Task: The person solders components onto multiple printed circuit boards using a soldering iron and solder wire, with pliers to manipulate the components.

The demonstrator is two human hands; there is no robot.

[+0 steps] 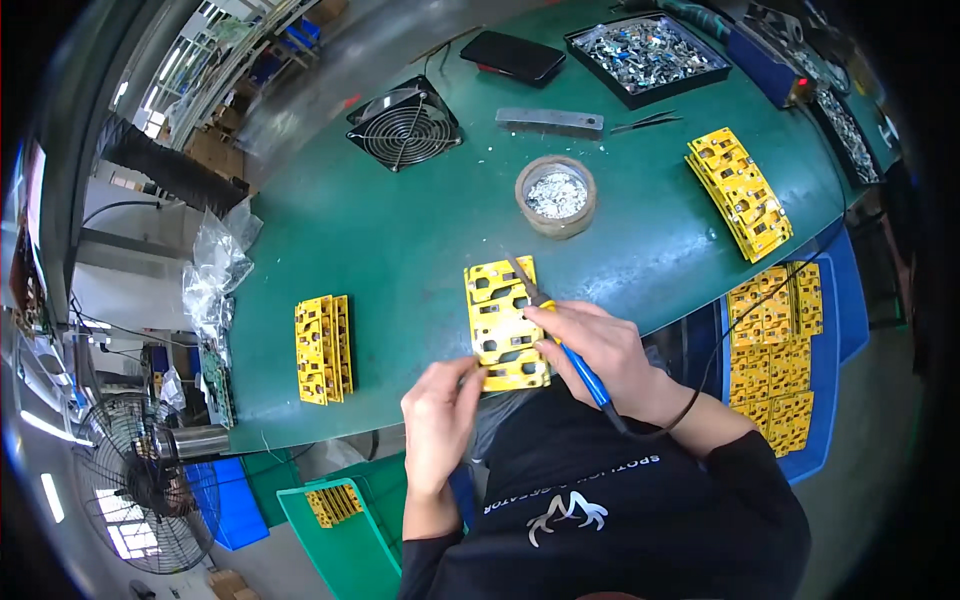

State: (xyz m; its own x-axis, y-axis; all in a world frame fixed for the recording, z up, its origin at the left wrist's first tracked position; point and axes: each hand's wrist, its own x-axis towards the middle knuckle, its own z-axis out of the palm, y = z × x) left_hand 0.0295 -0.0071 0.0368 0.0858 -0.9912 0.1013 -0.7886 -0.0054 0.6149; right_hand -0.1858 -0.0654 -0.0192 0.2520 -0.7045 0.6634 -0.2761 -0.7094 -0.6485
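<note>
A yellow circuit board panel [503,325] with dark cutouts lies on the green table in front of me. My left hand [440,410] pinches its near left corner between thumb and fingers. In my right hand [610,355] is a soldering iron [585,375] with a blue handle, held like a pen. Its tip points away from me, over the far right part of the panel; I cannot tell whether it touches. The right fingers also rest by the panel's right edge. Beyond the panel stands a round tan tub [557,197] holding small silvery bits.
Stacks of yellow panels stand left [323,350] and right [740,195]. Along the back are a small fan [405,125], a black phone-like slab [513,58], tweezers [647,122] and a tray of small parts [650,58]. The iron's cord [700,385] loops right, over a blue bin [825,400].
</note>
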